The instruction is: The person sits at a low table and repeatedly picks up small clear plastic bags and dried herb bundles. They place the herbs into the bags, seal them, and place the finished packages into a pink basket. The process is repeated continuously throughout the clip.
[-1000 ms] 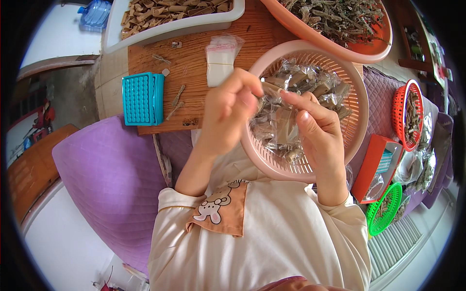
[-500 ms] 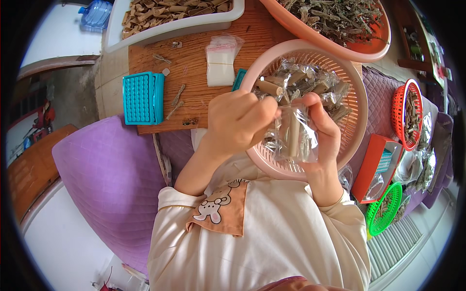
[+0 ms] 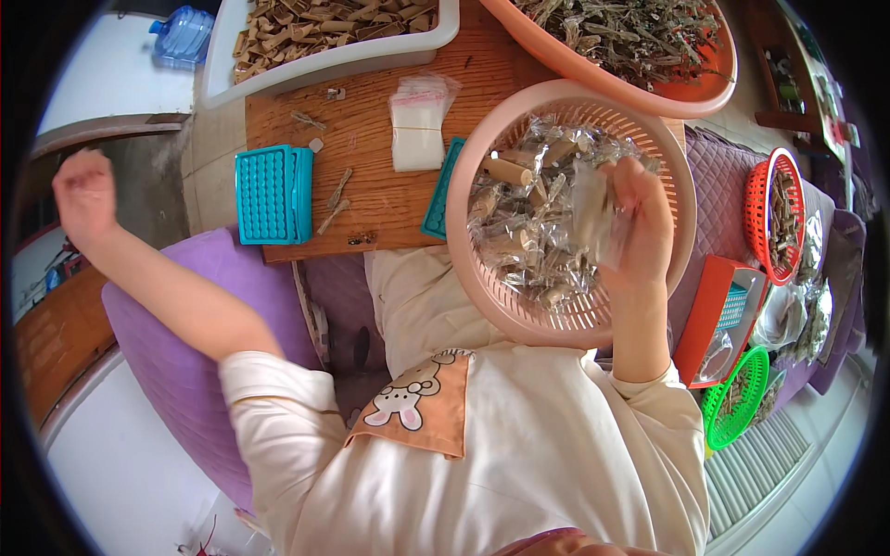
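Observation:
My right hand [image 3: 643,218] is closed on a small clear plastic bag [image 3: 595,208], slightly blurred, with brownish pieces inside. It hangs over a pink slotted basket [image 3: 477,301]. Filled clear packets [image 3: 528,246] of dried plant matter and tan stick pieces lie heaped there. Far out to the left, my left hand [image 3: 85,195] is raised past the purple seat. Motion smears its fingers, so whether it holds anything does not show.
On the wooden table [image 3: 371,208] lie a banded stack of clear bags [image 3: 419,130] and teal trays [image 3: 273,195]. Behind are a white bin [image 3: 371,54] of tan pieces and an orange basin [image 3: 640,97] of dried herbs. Red [image 3: 760,218] and green baskets [image 3: 756,408] stand right.
My left hand has left the bag and swung far out to the left. My right hand, still gripping the bag, has moved slightly right over the basket.

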`<state>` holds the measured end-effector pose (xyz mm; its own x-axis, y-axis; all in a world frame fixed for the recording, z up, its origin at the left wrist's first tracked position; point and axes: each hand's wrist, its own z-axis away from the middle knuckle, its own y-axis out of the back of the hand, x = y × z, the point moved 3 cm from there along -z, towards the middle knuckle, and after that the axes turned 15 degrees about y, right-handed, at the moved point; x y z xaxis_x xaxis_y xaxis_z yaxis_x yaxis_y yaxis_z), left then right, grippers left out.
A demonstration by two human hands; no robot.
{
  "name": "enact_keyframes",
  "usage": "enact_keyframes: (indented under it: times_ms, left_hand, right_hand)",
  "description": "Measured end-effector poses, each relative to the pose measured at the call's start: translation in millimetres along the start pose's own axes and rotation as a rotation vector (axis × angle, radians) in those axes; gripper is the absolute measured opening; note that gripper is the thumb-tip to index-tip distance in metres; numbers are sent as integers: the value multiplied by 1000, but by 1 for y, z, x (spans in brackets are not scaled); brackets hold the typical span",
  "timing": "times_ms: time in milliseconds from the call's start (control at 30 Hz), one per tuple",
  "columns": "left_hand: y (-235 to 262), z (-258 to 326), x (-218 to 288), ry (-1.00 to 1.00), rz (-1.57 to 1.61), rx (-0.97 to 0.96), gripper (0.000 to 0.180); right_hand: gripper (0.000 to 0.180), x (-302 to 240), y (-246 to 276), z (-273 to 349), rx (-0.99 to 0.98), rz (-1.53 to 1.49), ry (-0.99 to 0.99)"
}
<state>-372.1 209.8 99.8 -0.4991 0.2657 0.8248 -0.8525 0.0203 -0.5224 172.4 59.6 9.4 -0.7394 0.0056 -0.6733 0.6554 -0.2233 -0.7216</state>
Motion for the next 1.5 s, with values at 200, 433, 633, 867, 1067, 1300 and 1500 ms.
enact_keyframes:
  times_ms: [200,433,633,867,1067,1300,1500]
  left_hand:
    - [145,-11,43,172,-664,965,41]
    - [105,-8,16,326,-1995,764,43]
    - [-114,27,-156,477,-1282,265,33]
    - [-119,-33,-307,169,-1531,501,50]
    - [-132,-51,-325,231,-1320,583,34]
    - [-131,-52,-330,215,-1316,536,27]
    - [-138,-50,-324,117,-1413,622,28]
  right_hand:
    - [27,-12,-10,-5,21,216,-13]
    - [24,-68,49,-7,-25,706,181]
    - [12,-65,47,14,-397,1899,-69]
    - [12,-14,54,37,-613,2280,-70]
    - [19,-17,58,44,-494,2117,20]
    - [19,-53,53,44,-171,1460,-35]
    - [30,-66,31,39,-252,1004,283]
